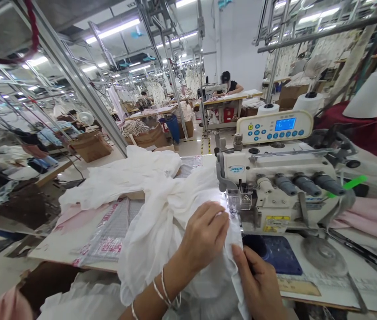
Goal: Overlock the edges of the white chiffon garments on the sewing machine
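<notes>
A white sheer fabric (148, 209) is heaped on the sewing table (58, 249) and runs up to the presser foot (234, 205) of a white overlock sewing machine (275, 182). My left hand (205, 233) lies on top of the cloth right beside the foot, fingers bent and pressing the fabric down. My right hand (262, 280) is lower and nearer to me, pinching the fabric's edge between thumb and fingers. Thin bracelets circle my left wrist.
A control panel (274, 126) with a blue screen sits atop the machine. White thread cones (308, 103) and red cloth (368, 129) stand behind it, pink fabric (371, 215) at right. Another person (228, 84) sews at a far table. Metal rails run overhead.
</notes>
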The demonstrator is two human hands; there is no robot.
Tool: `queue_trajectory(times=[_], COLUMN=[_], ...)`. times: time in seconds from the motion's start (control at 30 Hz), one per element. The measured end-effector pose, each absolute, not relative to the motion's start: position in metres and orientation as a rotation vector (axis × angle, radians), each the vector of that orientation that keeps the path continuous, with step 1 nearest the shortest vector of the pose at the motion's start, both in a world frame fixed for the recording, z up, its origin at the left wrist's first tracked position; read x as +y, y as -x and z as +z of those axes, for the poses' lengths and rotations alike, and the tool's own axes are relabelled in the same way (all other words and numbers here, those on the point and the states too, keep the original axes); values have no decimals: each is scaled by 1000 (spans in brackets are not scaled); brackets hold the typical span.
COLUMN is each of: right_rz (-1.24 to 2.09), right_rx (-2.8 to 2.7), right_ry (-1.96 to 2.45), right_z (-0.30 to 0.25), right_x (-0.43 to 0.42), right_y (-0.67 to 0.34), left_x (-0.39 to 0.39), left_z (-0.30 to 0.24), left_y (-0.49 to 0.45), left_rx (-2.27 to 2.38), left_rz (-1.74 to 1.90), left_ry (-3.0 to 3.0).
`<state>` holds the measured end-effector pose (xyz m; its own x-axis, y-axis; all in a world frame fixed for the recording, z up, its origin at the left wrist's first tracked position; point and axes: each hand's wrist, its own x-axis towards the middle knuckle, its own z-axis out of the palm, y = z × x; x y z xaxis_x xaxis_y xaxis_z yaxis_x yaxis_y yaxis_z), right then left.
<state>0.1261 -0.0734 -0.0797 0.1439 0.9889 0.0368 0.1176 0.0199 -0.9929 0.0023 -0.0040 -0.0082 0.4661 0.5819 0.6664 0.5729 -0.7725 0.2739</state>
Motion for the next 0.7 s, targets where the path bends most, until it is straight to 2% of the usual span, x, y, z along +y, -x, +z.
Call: queue_trajectory(times=[0.17, 0.43, 0.57, 0.7], right_rz=[1022, 1019, 1041, 1040], right_rx=[-1192, -1174, -1139, -1121], right_ry=[1359, 1400, 1351, 1338], right_z=[-79, -77, -79, -79], right_x=[-78, -76, -79, -81], right_y=[-127, -126, -124, -124], left_x=[-18, 8, -9, -19], left_z=[-13, -9, -8, -10], left_y=[-3, 2, -2, -5], left_rx=[1120, 1070, 1100, 1155], left_rz=[1199, 1149, 1236, 1153], left_ry=[-2696, -2669, -2745, -2787])
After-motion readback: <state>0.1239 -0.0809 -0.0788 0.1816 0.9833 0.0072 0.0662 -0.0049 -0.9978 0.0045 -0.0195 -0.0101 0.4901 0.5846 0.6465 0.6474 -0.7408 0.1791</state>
